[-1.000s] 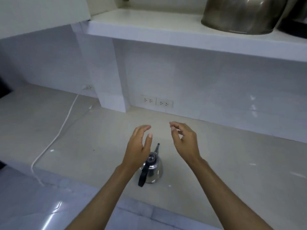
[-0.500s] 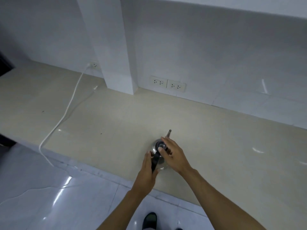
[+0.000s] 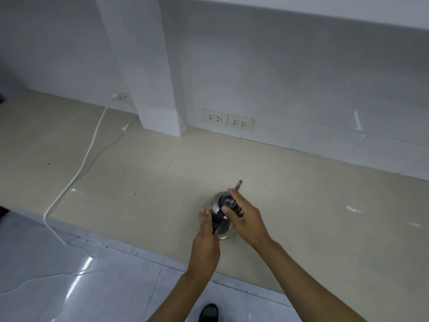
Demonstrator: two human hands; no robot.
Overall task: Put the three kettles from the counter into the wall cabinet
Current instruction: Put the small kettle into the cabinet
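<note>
One small, round polished-steel kettle (image 3: pixel 223 225) with a thin spout pointing to 1 o'clock sits near the glossy beige stone counter's (image 3: pixel 301 205) front edge. Left hand (image 3: pixel 205 242) closes around its black strap handle (image 3: pixel 217 219); right hand (image 3: pixel 246 219) pinches the shiny lid knob (image 3: pixel 228 202).

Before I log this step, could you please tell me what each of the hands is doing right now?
Left hand: closed on the kettle's black handle.
Right hand: fingers on the kettle lid.
</note>
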